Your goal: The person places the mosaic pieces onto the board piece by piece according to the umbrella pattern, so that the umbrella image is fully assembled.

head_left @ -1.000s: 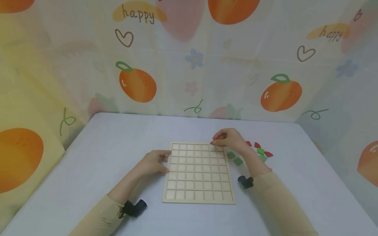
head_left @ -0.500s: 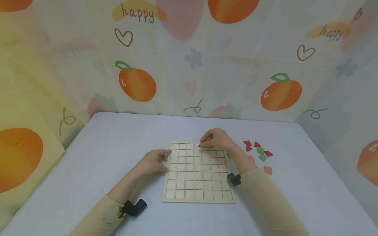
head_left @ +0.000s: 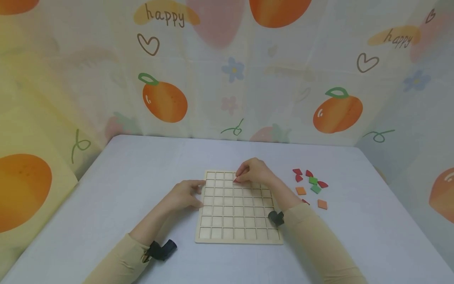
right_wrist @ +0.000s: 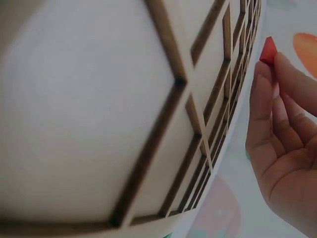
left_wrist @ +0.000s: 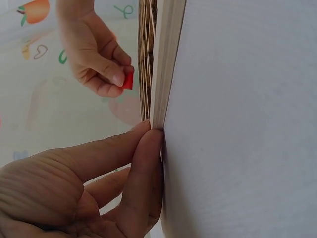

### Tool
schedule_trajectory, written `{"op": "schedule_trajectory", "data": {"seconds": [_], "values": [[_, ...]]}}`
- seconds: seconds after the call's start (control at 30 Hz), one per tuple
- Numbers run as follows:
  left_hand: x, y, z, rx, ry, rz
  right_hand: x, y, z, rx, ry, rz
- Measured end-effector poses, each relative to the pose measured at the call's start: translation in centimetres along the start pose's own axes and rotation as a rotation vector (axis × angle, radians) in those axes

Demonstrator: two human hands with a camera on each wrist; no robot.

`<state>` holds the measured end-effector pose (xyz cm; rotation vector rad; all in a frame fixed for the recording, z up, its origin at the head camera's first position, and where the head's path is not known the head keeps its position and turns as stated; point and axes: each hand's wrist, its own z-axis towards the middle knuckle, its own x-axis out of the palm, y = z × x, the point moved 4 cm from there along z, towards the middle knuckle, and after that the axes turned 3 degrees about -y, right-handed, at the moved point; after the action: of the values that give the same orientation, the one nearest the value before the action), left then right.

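Grid board (head_left: 228,212): pale, marked in squares, flat on a white table (head_left: 142,165), lower middle of the frame.
Left hand (head_left: 182,196): thumb and forefinger spread wide, touching the board's left edge.
Right hand (head_left: 256,172): pinching a small red piece (right_wrist: 268,51) just above the board's upper rows.
Loose pieces (head_left: 315,189): red, green and orange, scattered right of centre.
Backdrop (head_left: 276,86): cloth printed with oranges, hearts and the word "happy", across the upper half.
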<state>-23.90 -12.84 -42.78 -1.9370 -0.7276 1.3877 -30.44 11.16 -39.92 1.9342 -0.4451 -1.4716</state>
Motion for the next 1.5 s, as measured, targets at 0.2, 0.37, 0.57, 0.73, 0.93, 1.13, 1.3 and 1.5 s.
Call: {"op": "schedule_trajectory", "data": {"seconds": [0.2, 0.37, 0.57, 0.73, 0.93, 1.13, 1.3, 1.5], "values": [[-0.01, -0.01, -0.03, 0.0, 0.0, 0.006, 0.28, 0.16, -0.28, -0.007, 0.013, -0.047], [-0.03, -0.04, -0.05, 0.01, 0.0, 0.011, 0.37, 0.17, -0.35, -0.001, 0.013, -0.06], [-0.06, -0.11, -0.16, 0.007, -0.002, 0.013, 0.61, -0.09, -0.3, -0.008, 0.031, -0.033], [-0.11, -0.22, -0.26, -0.002, -0.002, 0.002, 0.7, 0.04, -0.38, -0.004, 0.037, -0.02], [-0.11, -0.26, -0.29, -0.002, -0.004, 0.006, 0.75, 0.16, -0.35, -0.005, 0.031, -0.055], [-0.15, -0.38, -0.34, 0.005, -0.003, 0.007, 0.75, 0.18, -0.38, 0.002, 0.03, -0.045], [-0.15, -0.38, -0.29, 0.002, -0.004, 0.015, 0.66, 0.18, -0.45, -0.015, 0.023, -0.047], [-0.12, -0.29, -0.18, -0.004, -0.002, 0.017, 0.63, 0.19, -0.46, -0.016, 0.025, -0.043]]}}
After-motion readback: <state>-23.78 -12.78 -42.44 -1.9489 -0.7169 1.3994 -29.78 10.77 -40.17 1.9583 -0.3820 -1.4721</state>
